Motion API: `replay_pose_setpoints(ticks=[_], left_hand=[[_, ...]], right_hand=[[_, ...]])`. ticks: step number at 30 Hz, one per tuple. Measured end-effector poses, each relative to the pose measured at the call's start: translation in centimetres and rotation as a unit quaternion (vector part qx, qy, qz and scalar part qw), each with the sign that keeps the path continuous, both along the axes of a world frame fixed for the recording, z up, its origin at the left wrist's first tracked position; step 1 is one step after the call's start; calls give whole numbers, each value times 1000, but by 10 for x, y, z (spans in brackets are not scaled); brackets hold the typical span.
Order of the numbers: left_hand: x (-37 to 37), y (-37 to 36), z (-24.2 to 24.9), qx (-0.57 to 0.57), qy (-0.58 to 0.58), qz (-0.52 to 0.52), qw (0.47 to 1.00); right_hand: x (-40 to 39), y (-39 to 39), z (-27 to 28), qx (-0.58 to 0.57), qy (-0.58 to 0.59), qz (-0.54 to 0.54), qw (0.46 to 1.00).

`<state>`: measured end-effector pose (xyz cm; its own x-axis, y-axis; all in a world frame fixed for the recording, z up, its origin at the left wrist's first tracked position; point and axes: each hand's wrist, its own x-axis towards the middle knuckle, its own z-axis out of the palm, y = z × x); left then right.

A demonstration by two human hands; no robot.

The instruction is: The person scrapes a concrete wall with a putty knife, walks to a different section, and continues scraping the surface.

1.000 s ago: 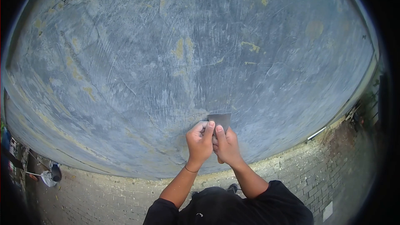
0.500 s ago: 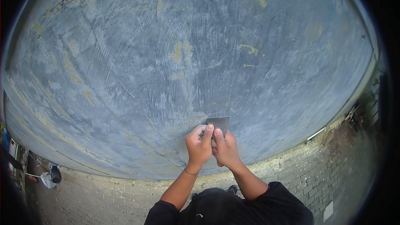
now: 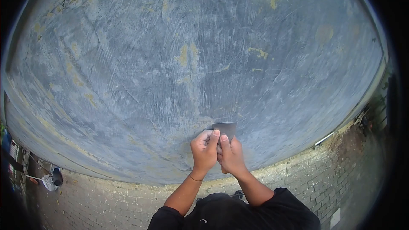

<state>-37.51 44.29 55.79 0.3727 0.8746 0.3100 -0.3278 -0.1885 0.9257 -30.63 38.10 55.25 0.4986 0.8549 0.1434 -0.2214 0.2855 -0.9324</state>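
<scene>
A flat metal scraper blade (image 3: 226, 129) points up and away from me, its straight edge at or close to the grey-blue wall (image 3: 140, 72). My left hand (image 3: 205, 148) is closed at the blade's left side, its thumb pressed on the lower left part. Closed around the scraper from the right, my right hand (image 3: 231, 155) has its thumb on the blade's lower face. A small stub, probably the handle end, shows beneath my right hand. Yellowish patches and scratches mark the wall above the blade.
Brick paving (image 3: 128, 202) runs along the wall's base. A white bag with a dark round object (image 3: 56, 177) lies at the far left. At the right are a thin white strip (image 3: 324, 139) by the wall's foot and a pale slab (image 3: 335, 218) on the paving.
Both hands and the scraper have shifted slightly down in the view, with the scraper still held. The wall's marks on the right have also moved a little down and right.
</scene>
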Motion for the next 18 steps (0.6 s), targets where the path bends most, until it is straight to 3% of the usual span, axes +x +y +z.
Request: replay_pose_setpoints(ticks=[6, 10, 13, 18], left_hand=[[-5, -1, 3, 6, 42, -10, 999], [-1, 1, 14, 3, -5, -17, 1000], [-12, 9, 22, 24, -14, -41, 999], [-66, -3, -14, 2, 81, -77, 994]], right_hand=[[-3, -5, -1, -2, 11, -1, 1000], [4, -2, 7, 0, -2, 10, 1000], [8, -6, 14, -5, -45, 22, 999], [10, -36, -24, -77, -219, 156, 960]])
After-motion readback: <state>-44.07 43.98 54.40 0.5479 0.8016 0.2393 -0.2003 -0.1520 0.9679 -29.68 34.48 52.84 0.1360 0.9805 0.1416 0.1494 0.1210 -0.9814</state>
